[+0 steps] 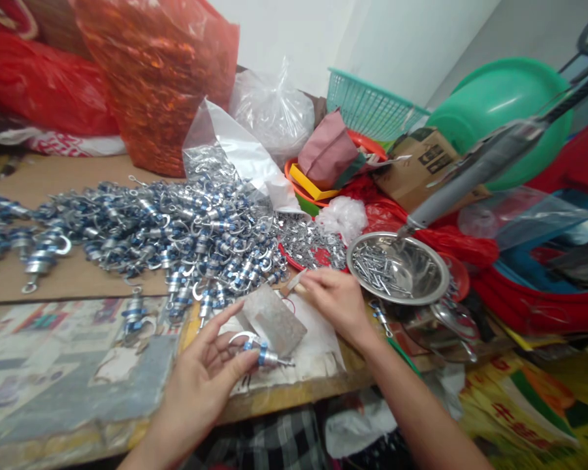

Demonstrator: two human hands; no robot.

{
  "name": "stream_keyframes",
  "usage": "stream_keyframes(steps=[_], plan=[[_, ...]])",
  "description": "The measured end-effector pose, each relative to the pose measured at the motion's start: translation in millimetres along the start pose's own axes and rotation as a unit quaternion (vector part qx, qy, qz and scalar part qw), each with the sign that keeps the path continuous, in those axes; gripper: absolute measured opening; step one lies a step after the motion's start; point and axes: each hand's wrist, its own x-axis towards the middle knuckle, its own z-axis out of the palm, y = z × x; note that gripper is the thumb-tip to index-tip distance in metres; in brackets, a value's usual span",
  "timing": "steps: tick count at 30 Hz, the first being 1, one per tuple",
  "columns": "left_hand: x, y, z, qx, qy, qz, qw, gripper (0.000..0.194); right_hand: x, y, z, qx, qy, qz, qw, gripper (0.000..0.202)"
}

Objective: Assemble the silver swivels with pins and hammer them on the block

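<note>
My left hand [215, 365] holds a small blue-and-silver metal fitting [263, 354] with a curved hook, between thumb and fingers. Just beyond it a grey metal block [274, 320] sits on a worn whitish sheet [323, 336] at the bench's front. My right hand [336, 300] is closed at the block's far right side. A short brownish strip [293, 284] shows at its fingertips, its kind not clear. A large heap of similar fittings [176, 228] spreads behind my left hand.
A steel bowl [421, 287] with metal pins stands right of my right hand, beside a red tray [294, 261] of small metal pieces. A grey bar [475, 173] slants down over the bowl. Plastic bags [166, 85] and a green basin [509, 104] stand behind.
</note>
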Motion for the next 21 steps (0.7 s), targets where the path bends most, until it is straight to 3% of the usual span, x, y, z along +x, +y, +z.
stream_keyframes(steps=[2,5,8,11,15,19,21], plan=[[2,1,0.3,-0.007,-0.017,-0.005,1.0,0.068,36,26,2,-0.074,0.005,0.067,0.995,0.023],[6,3,1.2,-0.022,-0.033,-0.01,0.999,0.07,77,55,15,-0.126,-0.036,0.112,0.985,0.014],[12,5,0.7,-0.031,-0.05,-0.025,0.998,0.073,95,67,27,-0.141,-0.064,0.123,0.98,0.021],[19,6,-2.6,-0.044,-0.073,-0.041,0.996,0.079,100,67,25,-0.125,-0.073,0.116,0.983,0.025],[25,6,-6.8,-0.053,-0.09,-0.051,0.993,0.084,84,47,9,-0.049,-0.063,0.066,0.995,0.016],[25,6,-7.5,-0.051,-0.096,-0.053,0.993,0.083,30,5,-3,0.075,-0.082,-0.022,0.994,0.013],[25,6,-7.2,-0.048,-0.093,-0.05,0.993,0.081,0,-14,-5,0.178,-0.074,-0.115,0.974,0.01]])
